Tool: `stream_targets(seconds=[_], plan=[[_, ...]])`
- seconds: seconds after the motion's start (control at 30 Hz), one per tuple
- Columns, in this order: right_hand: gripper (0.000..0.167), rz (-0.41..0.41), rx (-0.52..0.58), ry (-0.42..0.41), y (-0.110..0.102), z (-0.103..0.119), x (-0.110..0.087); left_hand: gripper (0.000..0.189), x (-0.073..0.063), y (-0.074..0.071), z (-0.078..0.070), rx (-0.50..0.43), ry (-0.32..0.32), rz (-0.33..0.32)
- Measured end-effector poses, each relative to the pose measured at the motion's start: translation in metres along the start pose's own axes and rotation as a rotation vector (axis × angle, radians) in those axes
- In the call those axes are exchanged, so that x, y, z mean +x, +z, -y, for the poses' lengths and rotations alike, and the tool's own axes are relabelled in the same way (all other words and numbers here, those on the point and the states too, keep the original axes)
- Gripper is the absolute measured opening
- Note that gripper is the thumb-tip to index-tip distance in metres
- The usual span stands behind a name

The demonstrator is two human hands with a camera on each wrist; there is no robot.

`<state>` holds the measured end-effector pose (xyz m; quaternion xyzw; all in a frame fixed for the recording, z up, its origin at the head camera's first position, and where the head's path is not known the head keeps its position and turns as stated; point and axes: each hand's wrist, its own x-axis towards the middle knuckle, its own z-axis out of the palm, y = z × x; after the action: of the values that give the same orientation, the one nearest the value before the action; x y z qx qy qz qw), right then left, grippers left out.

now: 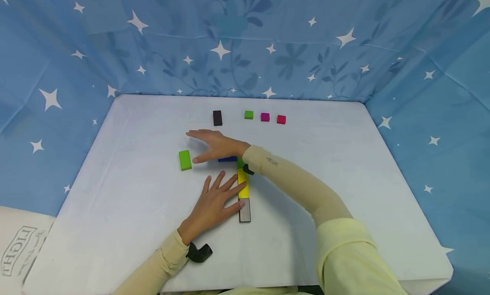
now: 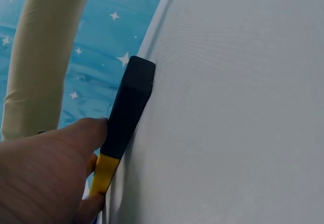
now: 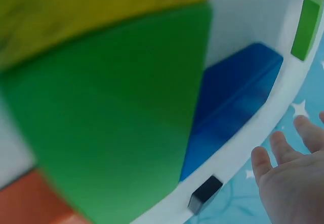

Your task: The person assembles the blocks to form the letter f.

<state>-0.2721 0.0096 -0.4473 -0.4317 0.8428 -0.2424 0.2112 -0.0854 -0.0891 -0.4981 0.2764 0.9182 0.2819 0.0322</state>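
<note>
My left hand (image 1: 214, 205) lies with its fingers spread along a row of blocks. Its thumb touches the grey block (image 1: 244, 214), which looks dark in the left wrist view, and its fingertips rest at the yellow block (image 1: 243, 190). Beyond them in the row comes a green block (image 3: 116, 102), with a blue block (image 3: 228, 102) joining at its side. Over the blue block reaches my right hand (image 1: 220, 147), fingers apart and holding nothing. The thumb of that hand is close to a light green block (image 1: 185, 160) standing apart on the left.
Near the back of the white table (image 1: 325, 158) are a black block (image 1: 217, 118), a small green block (image 1: 249, 115), a purple block (image 1: 265, 117) and a red block (image 1: 281, 119). An orange block (image 3: 35, 201) shows partly in the right wrist view. Starry blue cloth (image 1: 172, 44) surrounds the table.
</note>
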Motion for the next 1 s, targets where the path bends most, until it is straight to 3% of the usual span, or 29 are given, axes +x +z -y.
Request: stream_targets(seconds=[0.3, 1.0], plan=[[0.093, 0.095, -0.121, 0.014, 0.008, 0.014, 0.010, 0.057, 0.001, -0.001, -0.001, 0.012, 0.021, -0.013], [0.080, 0.105, -0.252, 0.035, 0.016, 0.018, 0.020, 0.054, -0.001, 0.000, -0.002, 0.030, 0.027, -0.039]])
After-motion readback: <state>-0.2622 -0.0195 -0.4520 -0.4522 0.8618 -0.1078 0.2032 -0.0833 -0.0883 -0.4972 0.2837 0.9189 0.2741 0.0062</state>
